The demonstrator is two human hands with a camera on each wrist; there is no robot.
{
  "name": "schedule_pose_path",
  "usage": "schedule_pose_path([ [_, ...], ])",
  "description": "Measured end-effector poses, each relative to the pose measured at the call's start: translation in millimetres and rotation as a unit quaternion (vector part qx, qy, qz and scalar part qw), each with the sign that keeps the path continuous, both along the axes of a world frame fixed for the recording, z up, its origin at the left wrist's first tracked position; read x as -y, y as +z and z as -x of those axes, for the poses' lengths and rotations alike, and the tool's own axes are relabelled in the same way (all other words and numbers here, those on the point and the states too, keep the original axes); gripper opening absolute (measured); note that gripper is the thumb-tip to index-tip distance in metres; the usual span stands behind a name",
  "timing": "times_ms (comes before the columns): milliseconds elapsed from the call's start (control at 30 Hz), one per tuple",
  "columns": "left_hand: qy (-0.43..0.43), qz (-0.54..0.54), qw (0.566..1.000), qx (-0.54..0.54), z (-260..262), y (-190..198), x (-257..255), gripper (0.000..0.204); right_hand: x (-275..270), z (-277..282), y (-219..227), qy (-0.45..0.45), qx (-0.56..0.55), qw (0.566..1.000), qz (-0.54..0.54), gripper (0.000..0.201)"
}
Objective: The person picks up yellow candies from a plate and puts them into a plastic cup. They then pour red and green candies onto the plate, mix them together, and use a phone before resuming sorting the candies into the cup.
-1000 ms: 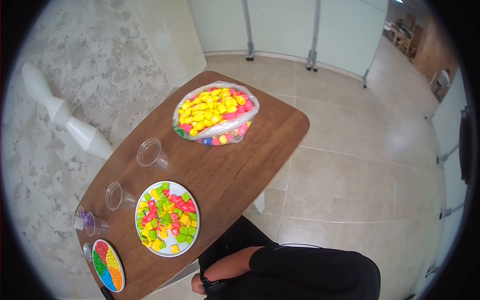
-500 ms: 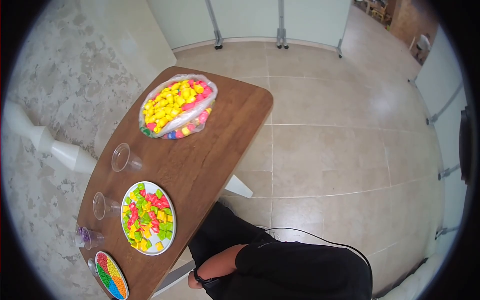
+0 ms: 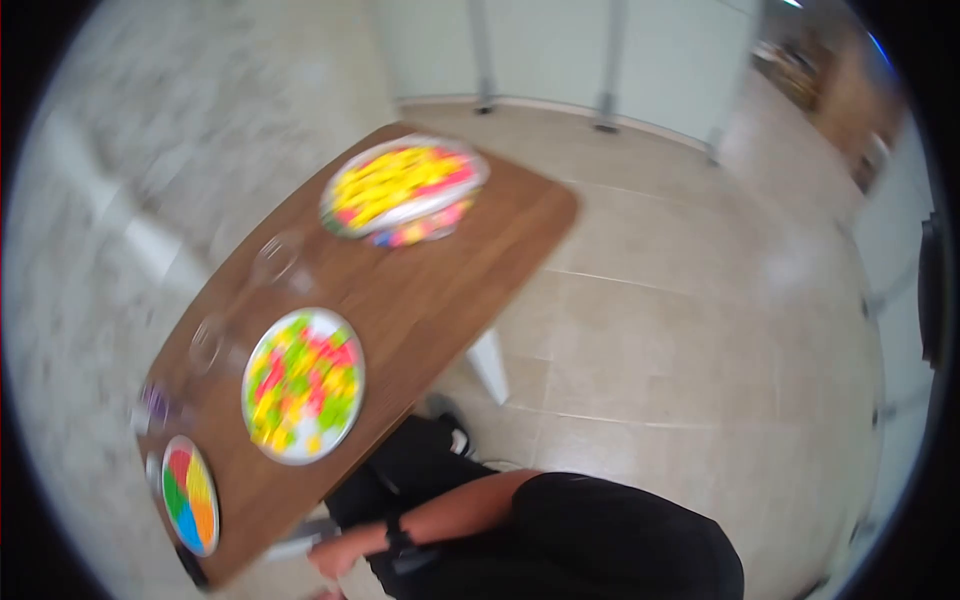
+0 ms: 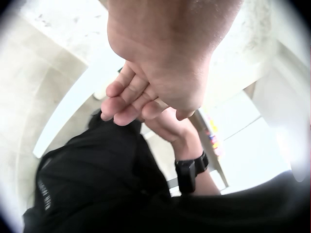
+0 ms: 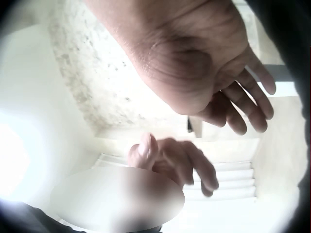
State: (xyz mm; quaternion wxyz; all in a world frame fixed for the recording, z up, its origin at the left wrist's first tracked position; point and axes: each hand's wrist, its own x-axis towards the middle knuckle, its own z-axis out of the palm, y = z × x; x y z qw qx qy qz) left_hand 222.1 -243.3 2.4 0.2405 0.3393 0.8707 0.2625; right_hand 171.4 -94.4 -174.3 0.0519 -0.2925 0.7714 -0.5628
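My right hand (image 3: 340, 555) hangs beside the table's near edge at the bottom of the head view, with a black band on the wrist. In the right wrist view the right hand (image 5: 194, 63) has loosely bent fingers and holds nothing. My left hand (image 4: 155, 73) fills the top of the left wrist view, its fingers relaxed and bare of any object. The two hands are close together in front of the body. Nearest to them on the table stand a white plate (image 3: 312, 455) of small green, yellow and pink pieces and a round tray (image 3: 190, 495) with coloured sections.
On the brown table (image 3: 420, 320), a clear plastic bag (image 3: 425, 212) full of yellow and pink pieces stands at the far end. Clear cups (image 3: 278, 258) line the wall side. A table leg (image 3: 488, 365) and a shoe (image 3: 450, 425) show below the edge. Head view is blurred.
The right forearm has swung out to the left, bringing the right hand into sight at the bottom. The head view has shifted and blurred. Things on the table keep their places.
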Motion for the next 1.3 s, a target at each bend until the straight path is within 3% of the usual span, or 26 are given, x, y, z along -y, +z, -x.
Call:
schedule_pose_path([
  [33,-0.021,0.012,1.0,-0.02,14.8,7.0,-0.3,0.039,-7.1,-15.6,20.2,-0.037,-0.09,0.995,0.02,0.017],
  [67,-0.036,-0.06,0.994,-0.078,28.4,-18.5,23.5,0.041,-36.9,-48.4,81.1,-0.058,-0.011,0.998,-0.009,0.024],
  [100,0.004,-0.079,0.993,-0.086,16.5,13.5,-3.1,0.055,-52.2,-64.2,113.3,-0.054,0.051,0.997,-0.038,0.027],
  [133,-0.071,-0.11,0.979,-0.158,23.0,26.4,-12.9,0.048,-68.2,-79.4,136.9,-0.037,0.054,0.998,-0.025,0.027],
  [233,-0.111,-0.183,0.956,-0.198,27.4,69.9,-53.9,0.042,-122.2,-98.3,199.7,0.103,-0.031,0.993,-0.055,0.023],
  [300,-0.073,-0.278,0.952,-0.1,34.0,84.1,-76.3,0.049,-172.5,-102.8,254.5,0.109,-0.037,0.99,-0.088,0.024],
  [367,-0.004,-0.371,0.928,0.029,41.9,96.1,-95.0,0.069,-216.8,-98.4,305.5,0.0,0.009,0.99,-0.139,0.027],
  [400,0.003,-0.45,0.88,0.151,51.8,105.8,-107.8,0.08,-239.5,-87.6,304.3,-0.082,-0.117,0.982,-0.121,0.026],
  [500,0.05,-0.606,0.658,0.443,71.4,145.7,-154.2,0.108,-292.1,-40.6,331.2,-0.255,-0.015,0.967,-0.001,0.026],
  [533,0.05,-0.609,0.657,0.44,87.0,148.1,-161.7,0.108,-307.8,-28.9,330.3,-0.252,-0.018,0.967,-0.002,0.026],
  [600,-0.215,-0.533,0.63,0.522,118.2,137.1,-173.2,0.116,-334.7,-11.5,318.1,-0.323,0.019,0.945,-0.045,0.024],
  [633,-0.213,-0.533,0.632,0.521,130.3,133.1,-181.3,0.116,-346.1,-4.3,308.3,-0.321,0.019,0.946,-0.044,0.024],
  [700,-0.331,-0.415,0.731,0.428,147.3,126.6,-199.7,0.123,-366.6,9.2,283.2,-0.323,0.097,0.932,-0.132,0.026],
  [733,-0.323,-0.347,0.802,0.364,150.2,132.0,-206.3,0.113,-370.7,11.5,269.8,-0.33,0.09,0.93,-0.136,0.03],
  [767,-0.323,-0.347,0.801,0.366,154.3,131.4,-215.1,0.113,-377.6,13.7,258.5,-0.331,0.092,0.929,-0.137,0.03],
  [833,-0.2,-0.139,0.963,0.119,164.3,129.7,-233.4,0.087,-382.6,17.2,245.3,-0.344,0.108,0.917,-0.174,0.034],
  [867,-0.201,-0.135,0.962,0.124,168.6,124.4,-242.5,0.087,-383.7,18.8,236.9,-0.365,0.085,0.909,-0.185,0.027],
  [900,-0.201,-0.116,0.961,-0.151,173.2,115.3,-252.4,0.07,-378.3,18.7,231.3,-0.366,0.091,0.908,-0.183,0.027],
  [933,-0.187,-0.093,0.885,-0.417,179.1,107.1,-261.4,0.054,-371.3,19.3,228.3,-0.391,0.007,0.899,-0.197,0.023],
  [967,-0.189,-0.095,0.884,-0.417,185.7,98.8,-267.8,0.054,-363.9,20.0,226.0,-0.413,-0.079,0.883,-0.21,0.02],
  [1033,-0.129,-0.317,0.804,-0.485,202.8,82.6,-274.7,0.035,-349.9,19.1,230.1,-0.43,-0.047,0.871,-0.235,0.015],
  [1067,-0.081,-0.287,0.85,-0.434,213.6,73.4,-271.9,0.034,-345.8,18.7,227.4,-0.416,-0.055,0.877,-0.235,0.015],
  [1100,-0.081,-0.288,0.849,-0.435,217.2,73.4,-272.8,0.034,-342.8,18.9,226.7,-0.403,-0.062,0.882,-0.236,0.015],
  [1167,0.001,-0.39,0.815,-0.428,222.7,70.1,-274.4,0.055,-338.8,18.2,225.3,-0.401,-0.061,0.876,-0.262,0.017],
  [1200,-0.006,-0.35,0.844,-0.406,237.5,57.4,-268.0,0.085,-337.8,18.7,223.5,-0.392,-0.059,0.877,-0.27,0.018],
  [1300,0.027,-0.364,0.872,-0.326,245.7,35.1,-267.5,0.102,-336.0,20.3,217.0,-0.379,-0.059,0.88,-0.279,0.021],
])
